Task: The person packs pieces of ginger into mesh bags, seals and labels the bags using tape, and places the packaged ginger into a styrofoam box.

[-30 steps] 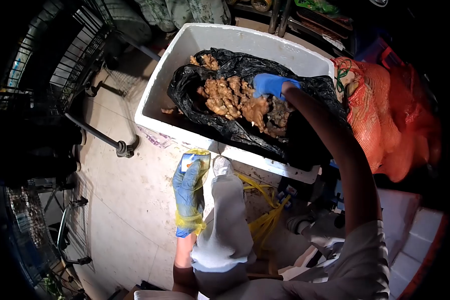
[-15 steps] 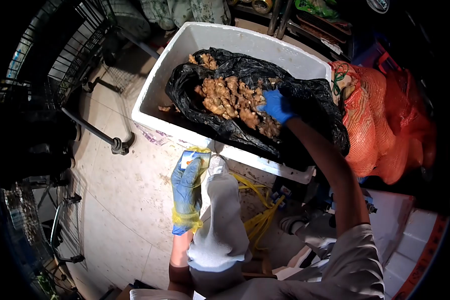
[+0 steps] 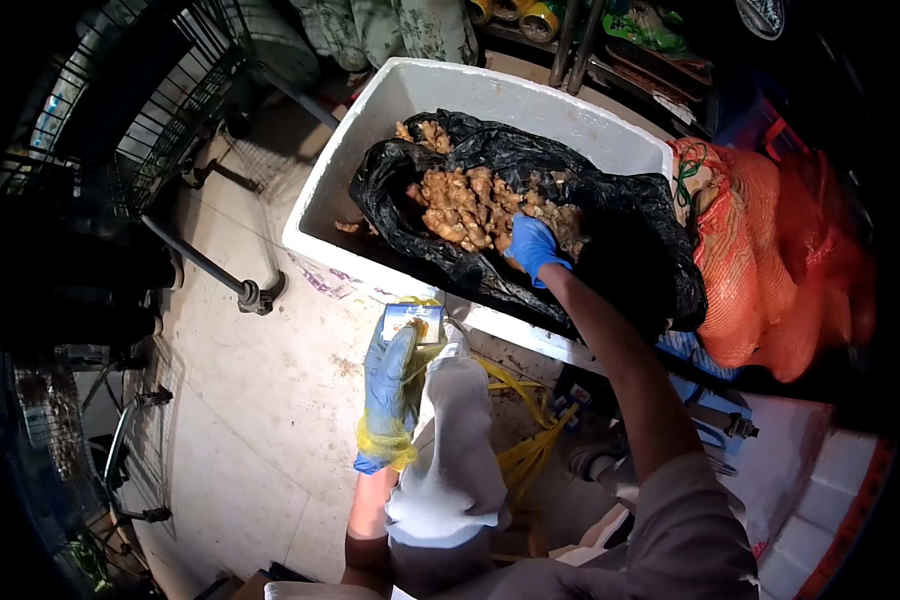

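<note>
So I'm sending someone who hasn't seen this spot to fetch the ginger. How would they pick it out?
Find the white foam box on the floor, beside an orange net sack. Inside lies an open black bag; the ginger is the knobbly tan heap in it, under the blue-gloved right hand. Nothing else there is pale brown and lumpy.
</note>
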`<action>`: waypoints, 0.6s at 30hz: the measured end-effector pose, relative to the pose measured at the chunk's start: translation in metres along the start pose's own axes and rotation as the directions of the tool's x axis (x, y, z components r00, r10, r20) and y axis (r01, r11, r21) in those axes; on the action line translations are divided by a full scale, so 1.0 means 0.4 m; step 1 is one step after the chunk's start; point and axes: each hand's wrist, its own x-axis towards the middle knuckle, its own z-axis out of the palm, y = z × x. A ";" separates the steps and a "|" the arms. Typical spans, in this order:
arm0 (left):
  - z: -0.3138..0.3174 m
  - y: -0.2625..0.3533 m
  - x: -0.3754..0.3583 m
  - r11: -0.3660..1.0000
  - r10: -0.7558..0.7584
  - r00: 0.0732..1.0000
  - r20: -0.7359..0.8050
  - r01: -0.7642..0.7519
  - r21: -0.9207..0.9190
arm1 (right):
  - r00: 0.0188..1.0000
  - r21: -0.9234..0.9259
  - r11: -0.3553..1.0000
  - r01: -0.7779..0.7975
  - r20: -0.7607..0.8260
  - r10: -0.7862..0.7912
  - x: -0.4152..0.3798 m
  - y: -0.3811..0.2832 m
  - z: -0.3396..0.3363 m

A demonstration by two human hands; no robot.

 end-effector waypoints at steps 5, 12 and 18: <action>-0.015 0.008 -0.004 0.975 -0.093 0.986 0.140 0.118 -0.186 | 0.995 0.025 1.000 -0.004 0.100 0.002 -0.003 0.005 0.103; -0.081 0.033 0.000 0.993 -0.066 0.960 0.271 0.035 0.116 | 0.848 0.226 0.828 0.514 -0.278 -0.451 -0.101 0.047 -0.222; -0.115 0.079 0.032 0.971 -0.135 0.857 0.498 0.014 0.239 | 0.947 0.745 0.658 0.112 0.120 -0.297 -0.301 0.009 -0.738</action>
